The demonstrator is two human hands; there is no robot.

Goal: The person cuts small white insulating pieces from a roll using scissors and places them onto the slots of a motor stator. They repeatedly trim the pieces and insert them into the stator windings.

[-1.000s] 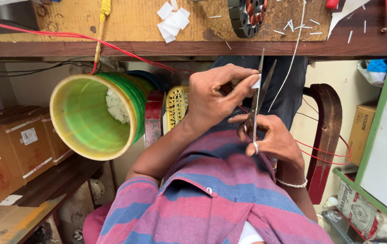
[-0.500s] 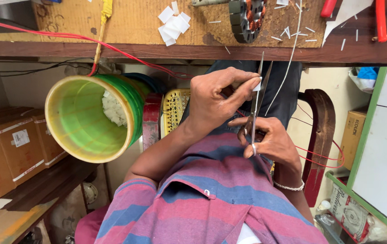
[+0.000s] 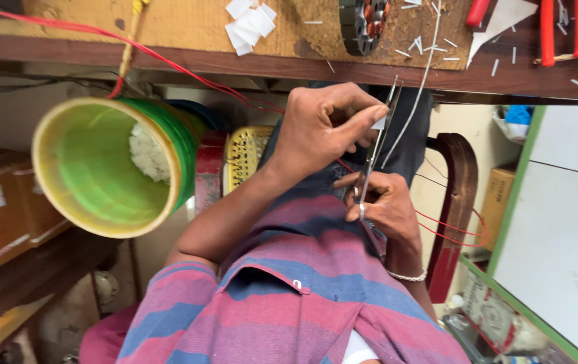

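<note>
Right hand [image 3: 383,205] grips thin steel scissors [image 3: 373,152], long axis near-vertical, tips toward wooden bench [image 3: 167,34]; left hand [image 3: 326,125] pinches small white paper strip [image 3: 379,123] at blades; green plastic bucket [image 3: 100,165] holds white scraps.

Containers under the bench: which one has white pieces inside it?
The green bucket with the yellowish rim: white pieces show deep inside it. The yellow lattice basket beside it shows none.
</note>
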